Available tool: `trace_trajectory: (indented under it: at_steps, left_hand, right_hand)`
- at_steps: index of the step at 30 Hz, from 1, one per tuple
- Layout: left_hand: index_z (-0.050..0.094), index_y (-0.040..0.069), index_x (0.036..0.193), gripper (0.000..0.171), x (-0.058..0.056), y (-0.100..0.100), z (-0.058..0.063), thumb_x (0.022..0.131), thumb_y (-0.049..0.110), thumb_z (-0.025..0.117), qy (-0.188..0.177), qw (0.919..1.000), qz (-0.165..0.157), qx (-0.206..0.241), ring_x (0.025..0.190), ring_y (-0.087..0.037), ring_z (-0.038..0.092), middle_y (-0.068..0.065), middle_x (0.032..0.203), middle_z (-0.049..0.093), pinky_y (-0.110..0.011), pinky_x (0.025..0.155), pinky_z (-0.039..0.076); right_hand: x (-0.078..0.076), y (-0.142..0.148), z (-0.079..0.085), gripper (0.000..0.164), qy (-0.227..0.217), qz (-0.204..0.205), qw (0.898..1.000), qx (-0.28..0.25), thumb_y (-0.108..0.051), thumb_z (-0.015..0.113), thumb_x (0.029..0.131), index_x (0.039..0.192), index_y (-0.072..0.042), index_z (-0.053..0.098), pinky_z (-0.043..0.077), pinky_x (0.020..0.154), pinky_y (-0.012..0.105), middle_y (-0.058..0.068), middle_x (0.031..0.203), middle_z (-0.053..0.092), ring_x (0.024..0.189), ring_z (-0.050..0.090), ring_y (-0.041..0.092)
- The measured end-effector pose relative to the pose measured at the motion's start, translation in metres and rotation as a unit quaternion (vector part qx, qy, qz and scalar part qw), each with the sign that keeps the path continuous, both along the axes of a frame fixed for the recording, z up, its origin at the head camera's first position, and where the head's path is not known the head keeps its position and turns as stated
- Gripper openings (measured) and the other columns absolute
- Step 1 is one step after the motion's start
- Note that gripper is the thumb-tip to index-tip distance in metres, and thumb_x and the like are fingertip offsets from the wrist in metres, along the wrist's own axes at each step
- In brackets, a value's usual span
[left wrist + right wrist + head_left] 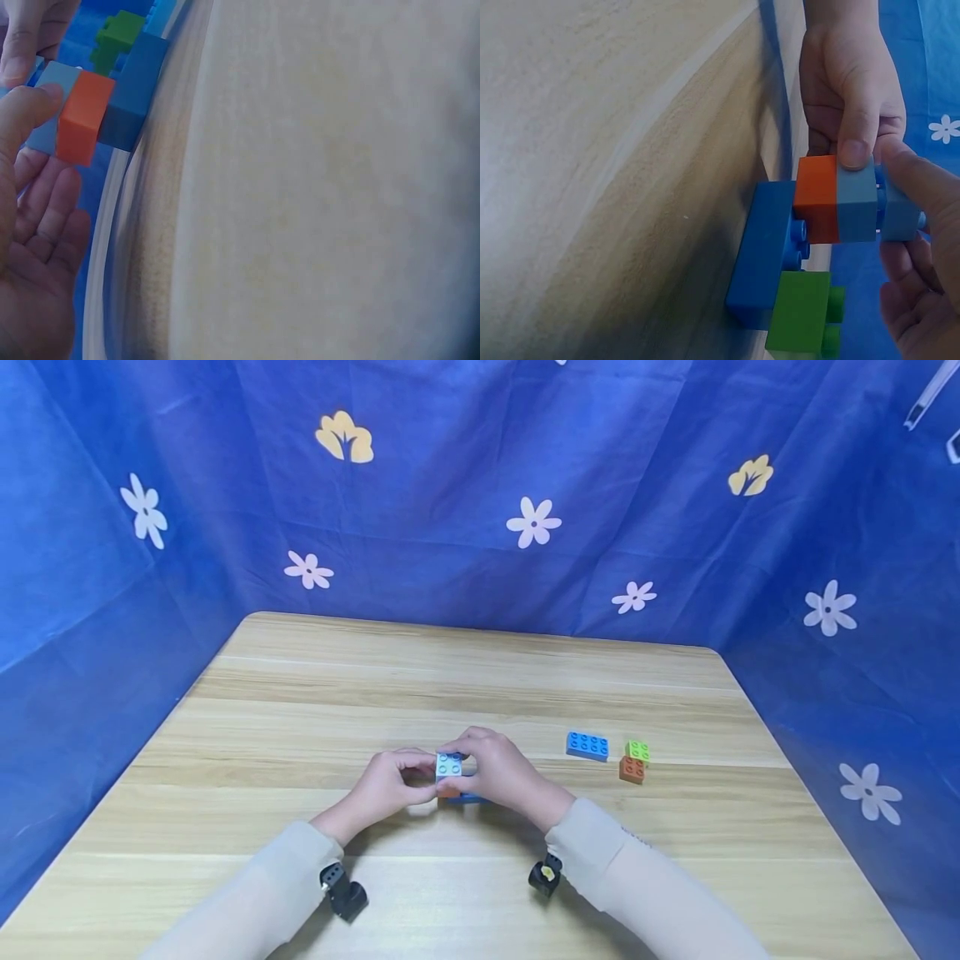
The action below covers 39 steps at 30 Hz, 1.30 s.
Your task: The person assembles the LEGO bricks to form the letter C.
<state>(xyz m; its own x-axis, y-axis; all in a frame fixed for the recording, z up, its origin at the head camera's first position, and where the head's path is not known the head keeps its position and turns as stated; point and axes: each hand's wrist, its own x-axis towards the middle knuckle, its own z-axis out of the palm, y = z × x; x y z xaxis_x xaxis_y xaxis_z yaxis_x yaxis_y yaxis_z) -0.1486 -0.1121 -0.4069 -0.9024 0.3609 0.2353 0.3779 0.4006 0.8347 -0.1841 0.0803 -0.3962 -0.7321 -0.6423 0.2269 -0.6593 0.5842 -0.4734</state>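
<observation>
Low on the wooden table, a long blue brick point(761, 247) carries an orange brick point(817, 199) at one end and a green brick point(799, 311) at the other. A light blue brick point(856, 206) sits on the orange one. My left hand point(382, 787) steadies this stack, its thumb pressed to the light blue side. A second light blue brick point(901, 217) is pinched between thumb and fingers of my right hand point(497, 770), just above the first, with studs showing in the gap between them. In the head view my right hand hides the green brick.
To the right on the table point(337, 693) lie a loose blue brick point(587, 746), a lime green brick point(637, 750) and an orange-red brick point(632, 769), the last two side by side. A blue flowered curtain point(450, 527) surrounds the table's back and sides.
</observation>
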Motion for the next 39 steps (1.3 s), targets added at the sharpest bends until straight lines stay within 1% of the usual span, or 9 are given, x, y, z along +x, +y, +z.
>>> trace_trajectory:
  at_steps: [2, 11, 16, 21, 26, 29, 33, 36, 39]
  left_hand:
    - [0.068, -0.006, 0.098, 0.026, 0.000, 0.000, 0.000, 0.074, -0.003, 0.074, 0.005, 1.0000, -0.002, -0.001, 0.085, -0.035, 0.063, -0.014, 0.090, 0.067, -0.049, 0.080, 0.050]
    - [0.070, 0.003, 0.101, 0.029, -0.016, -0.008, -0.033, 0.073, 0.003, 0.077, 0.010, 0.9999, -0.003, -0.006, 0.085, -0.023, 0.064, -0.003, 0.093, 0.068, -0.040, 0.081, 0.051]
    - [0.068, 0.005, 0.101, 0.029, -0.018, -0.009, -0.034, 0.074, 0.009, 0.078, 0.000, 1.0000, -0.008, 0.005, 0.087, -0.021, 0.063, -0.002, 0.093, 0.068, -0.041, 0.084, 0.050]
    - [0.065, 0.002, 0.104, 0.033, -0.015, -0.007, -0.030, 0.074, 0.006, 0.077, -0.022, 0.9995, -0.002, 0.024, 0.091, -0.027, 0.063, -0.007, 0.094, 0.068, -0.047, 0.089, 0.046]
    - [0.063, -0.006, 0.102, 0.029, -0.004, -0.002, -0.007, 0.075, -0.001, 0.073, -0.028, 0.9990, 0.000, 0.035, 0.092, -0.037, 0.062, -0.016, 0.094, 0.067, -0.053, 0.090, 0.044]
    - [0.064, -0.003, 0.103, 0.030, -0.007, -0.003, -0.013, 0.076, 0.005, 0.075, -0.033, 0.9984, 0.001, 0.047, 0.092, -0.032, 0.063, -0.013, 0.096, 0.068, -0.050, 0.089, 0.045]
    - [0.067, 0.003, 0.103, 0.032, -0.017, -0.008, -0.037, 0.075, 0.014, 0.078, -0.035, 0.9971, 0.006, 0.068, 0.092, -0.024, 0.064, -0.007, 0.099, 0.068, -0.045, 0.089, 0.047]
    - [0.068, 0.002, 0.104, 0.032, -0.017, -0.008, -0.037, 0.074, 0.012, 0.078, -0.032, 0.9975, 0.010, 0.062, 0.092, -0.024, 0.065, -0.009, 0.102, 0.068, -0.043, 0.088, 0.049]
    - [0.067, -0.002, 0.105, 0.033, -0.013, -0.006, -0.029, 0.074, 0.005, 0.077, -0.030, 0.9976, 0.009, 0.061, 0.093, -0.028, 0.064, -0.015, 0.105, 0.066, -0.045, 0.086, 0.049]
  right_hand:
    - [0.000, -0.001, 0.000, 0.049, -0.008, -0.001, 1.000, 0.002, -0.044, 0.075, 0.072, 0.111, -0.014, 0.068, 0.045, 0.069, 0.016, -0.006, 0.094, 0.061, 0.079, 0.053, 0.004]
    - [0.001, -0.001, 0.000, 0.047, -0.015, -0.013, 1.000, -0.008, -0.039, 0.079, 0.069, 0.108, -0.014, 0.070, 0.044, 0.065, 0.015, -0.007, 0.087, 0.060, 0.074, 0.053, 0.005]
    - [0.000, 0.000, -0.004, 0.049, -0.004, -0.010, 1.000, -0.027, -0.037, 0.080, 0.067, 0.109, -0.012, 0.070, 0.044, 0.063, 0.016, -0.006, 0.085, 0.060, 0.072, 0.053, 0.006]
    - [0.000, 0.001, -0.008, 0.053, 0.016, -0.003, 0.999, -0.036, -0.038, 0.080, 0.065, 0.109, -0.011, 0.069, 0.043, 0.061, 0.015, -0.005, 0.082, 0.060, 0.070, 0.053, 0.008]
    - [0.000, 0.002, -0.009, 0.055, 0.039, 0.004, 0.998, -0.039, -0.038, 0.081, 0.063, 0.109, -0.010, 0.069, 0.044, 0.060, 0.014, -0.004, 0.081, 0.061, 0.069, 0.055, 0.009]
    - [0.000, 0.002, -0.010, 0.055, 0.047, 0.003, 0.998, -0.037, -0.038, 0.081, 0.063, 0.109, -0.010, 0.070, 0.044, 0.061, 0.014, -0.004, 0.081, 0.061, 0.069, 0.055, 0.008]
    - [0.000, 0.002, -0.012, 0.053, 0.041, 0.003, 0.998, -0.040, -0.038, 0.081, 0.064, 0.109, -0.012, 0.070, 0.043, 0.061, 0.014, -0.005, 0.081, 0.060, 0.070, 0.054, 0.007]
    - [0.000, 0.002, -0.015, 0.053, 0.028, 0.003, 0.999, -0.046, -0.038, 0.081, 0.066, 0.111, -0.012, 0.069, 0.043, 0.061, 0.013, -0.006, 0.083, 0.059, 0.070, 0.052, 0.006]
    - [-0.001, 0.003, -0.017, 0.054, 0.017, 0.003, 0.999, -0.046, -0.041, 0.079, 0.068, 0.113, -0.014, 0.067, 0.045, 0.065, 0.013, -0.007, 0.087, 0.058, 0.076, 0.053, 0.004]
